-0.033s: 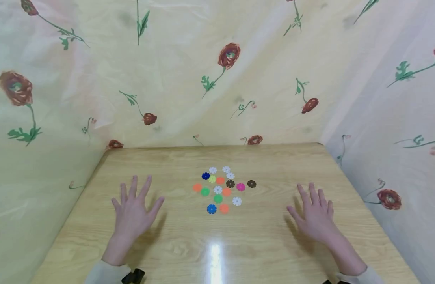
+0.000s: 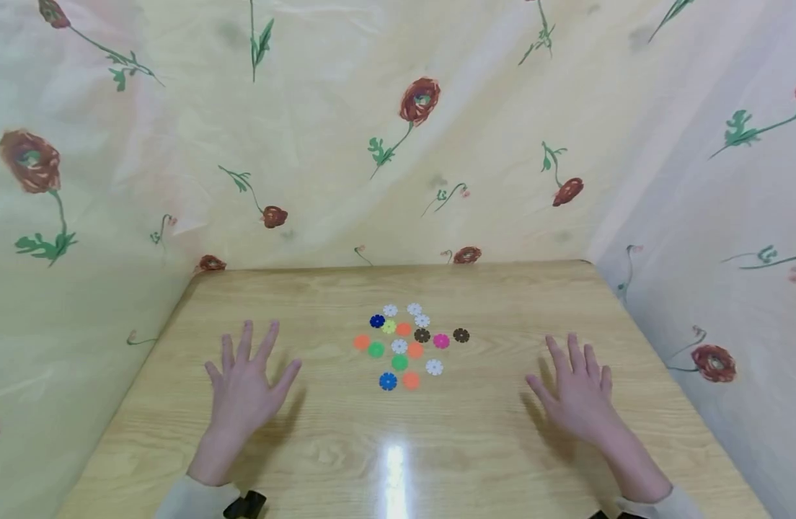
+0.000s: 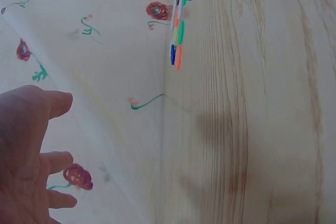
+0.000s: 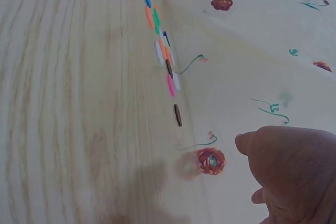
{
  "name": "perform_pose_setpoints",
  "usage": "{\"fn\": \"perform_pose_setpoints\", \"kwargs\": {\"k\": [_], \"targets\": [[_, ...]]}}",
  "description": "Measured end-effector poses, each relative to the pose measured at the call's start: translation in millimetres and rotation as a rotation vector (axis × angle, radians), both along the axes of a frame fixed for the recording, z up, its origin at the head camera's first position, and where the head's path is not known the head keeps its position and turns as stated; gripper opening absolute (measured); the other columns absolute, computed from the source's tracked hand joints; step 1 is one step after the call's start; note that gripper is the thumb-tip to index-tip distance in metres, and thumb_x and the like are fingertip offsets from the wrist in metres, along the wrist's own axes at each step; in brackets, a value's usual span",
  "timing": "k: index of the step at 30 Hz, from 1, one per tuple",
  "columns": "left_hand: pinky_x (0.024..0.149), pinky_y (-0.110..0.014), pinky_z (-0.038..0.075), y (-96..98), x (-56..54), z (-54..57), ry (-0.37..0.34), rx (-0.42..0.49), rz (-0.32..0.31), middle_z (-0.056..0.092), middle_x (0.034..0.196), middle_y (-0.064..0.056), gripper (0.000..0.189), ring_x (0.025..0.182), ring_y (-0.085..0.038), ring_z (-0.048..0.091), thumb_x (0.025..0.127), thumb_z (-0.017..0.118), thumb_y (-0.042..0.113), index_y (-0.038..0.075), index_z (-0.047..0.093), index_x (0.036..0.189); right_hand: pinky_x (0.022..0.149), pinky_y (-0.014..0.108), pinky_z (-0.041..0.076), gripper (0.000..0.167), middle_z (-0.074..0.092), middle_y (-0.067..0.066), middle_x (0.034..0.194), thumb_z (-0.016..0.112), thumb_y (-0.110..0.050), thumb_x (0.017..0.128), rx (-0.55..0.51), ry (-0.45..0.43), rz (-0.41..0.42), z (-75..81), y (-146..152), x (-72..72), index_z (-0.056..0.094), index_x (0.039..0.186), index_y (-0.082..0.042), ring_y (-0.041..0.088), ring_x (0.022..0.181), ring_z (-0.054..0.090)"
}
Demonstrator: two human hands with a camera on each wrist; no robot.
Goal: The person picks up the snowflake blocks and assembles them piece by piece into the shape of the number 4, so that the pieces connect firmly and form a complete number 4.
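Note:
Several flat notched discs, like plastic snowflake building pieces, lie loosely grouped mid-table. Among them are a blue disc, a dark blue disc, a pink disc, a yellow disc, a green disc, an orange disc, a white disc and a brown disc. Left of the group, my left hand hovers with fingers spread, holding nothing. My right hand hovers to the right, fingers extended and apart. Both wrist views show the discs edge-on, away from the hands.
The discs lie on a light wood-grain table with a bright light reflection near its front. Pale cloth with red flowers encloses the back and both sides. A dark strap piece sits at the left cuff.

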State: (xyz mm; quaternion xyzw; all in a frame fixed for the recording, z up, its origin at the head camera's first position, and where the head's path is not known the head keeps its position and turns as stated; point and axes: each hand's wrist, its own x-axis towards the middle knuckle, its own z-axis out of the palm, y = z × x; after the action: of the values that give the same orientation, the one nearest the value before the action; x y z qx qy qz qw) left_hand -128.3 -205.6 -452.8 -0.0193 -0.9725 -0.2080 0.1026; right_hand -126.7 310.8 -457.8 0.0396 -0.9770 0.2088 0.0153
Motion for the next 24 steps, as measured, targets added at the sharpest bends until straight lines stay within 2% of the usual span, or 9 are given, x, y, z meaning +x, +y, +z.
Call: {"fn": "perform_pose_setpoints", "kwargs": {"k": [10,14,17,24], "targets": [[0.108,-0.095,0.014,1.3,0.8,2.0,0.020,-0.005,0.001,0.022,0.173,-0.032,0.079,0.153,-0.070,0.014,0.103,0.060,0.056,0.021,0.032,0.169,0.114,0.090,-0.001,0.086,-0.001,0.039,0.172,0.058,-0.048,0.108,-0.024,0.015,0.025,3.1,-3,-4.1,0.017,0.169,-0.002,0.070,0.153,0.000],[0.111,-0.092,0.017,3.8,-2.0,2.5,0.073,-0.011,-0.011,0.028,0.171,-0.031,0.078,0.153,-0.068,0.021,0.102,0.064,0.053,0.018,0.037,0.167,0.115,0.089,0.003,0.085,0.004,0.040,0.171,0.059,-0.046,0.107,-0.011,0.037,0.031,6.7,-6,-10.0,0.019,0.168,0.000,0.070,0.154,0.002],[0.110,-0.092,0.022,6.4,-5.4,4.4,0.112,-0.017,-0.028,0.033,0.169,-0.031,0.077,0.151,-0.068,0.027,0.101,0.066,0.051,0.016,0.040,0.165,0.115,0.089,0.007,0.085,0.006,0.042,0.170,0.060,-0.044,0.107,0.003,0.056,0.048,10.4,-8,-15.7,0.021,0.167,0.002,0.070,0.153,0.005],[0.111,-0.089,0.028,16.3,-12.6,7.9,0.115,0.007,-0.094,0.039,0.166,-0.031,0.075,0.147,-0.066,0.037,0.102,0.067,0.045,0.011,0.041,0.164,0.115,0.087,0.014,0.083,0.010,0.042,0.170,0.063,-0.040,0.106,0.026,0.062,0.097,20.1,-19,-26.2,0.024,0.166,0.003,0.069,0.153,0.011]]}}
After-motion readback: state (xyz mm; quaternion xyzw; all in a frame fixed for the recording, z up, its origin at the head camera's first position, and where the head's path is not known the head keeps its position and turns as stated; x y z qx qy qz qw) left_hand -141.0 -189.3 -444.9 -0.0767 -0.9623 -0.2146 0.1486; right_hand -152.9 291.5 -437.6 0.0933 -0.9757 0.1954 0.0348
